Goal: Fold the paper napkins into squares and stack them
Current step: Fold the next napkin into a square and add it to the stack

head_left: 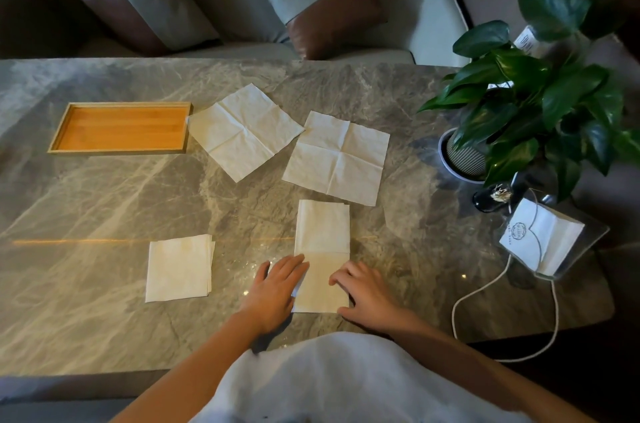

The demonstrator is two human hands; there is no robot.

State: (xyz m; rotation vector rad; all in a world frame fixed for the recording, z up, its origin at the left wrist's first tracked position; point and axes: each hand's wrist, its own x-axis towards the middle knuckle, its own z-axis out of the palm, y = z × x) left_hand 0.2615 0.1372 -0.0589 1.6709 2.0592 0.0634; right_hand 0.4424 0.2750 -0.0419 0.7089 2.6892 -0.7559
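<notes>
A white napkin folded in half (pixel 322 235) lies lengthwise on the marble table (pixel 104 214), its near end between my hands. My left hand (pixel 273 291) lies flat with straight fingers on the napkin's near left edge. My right hand (pixel 363 291) has bent fingers touching the near right edge, the thumb at the bottom corner. To the left sits a small stack of folded square napkins (pixel 178 268). Two unfolded napkins lie farther back: one tilted (pixel 244 131), one to its right (pixel 337 157).
A shallow wooden tray (pixel 119 127) sits at the back left. A potted plant (pixel 519 100) stands at the right, with a clear holder of napkins (pixel 543 242), a small dark object and a white cord (pixel 485 291) near it. A sofa with cushions lies beyond the table.
</notes>
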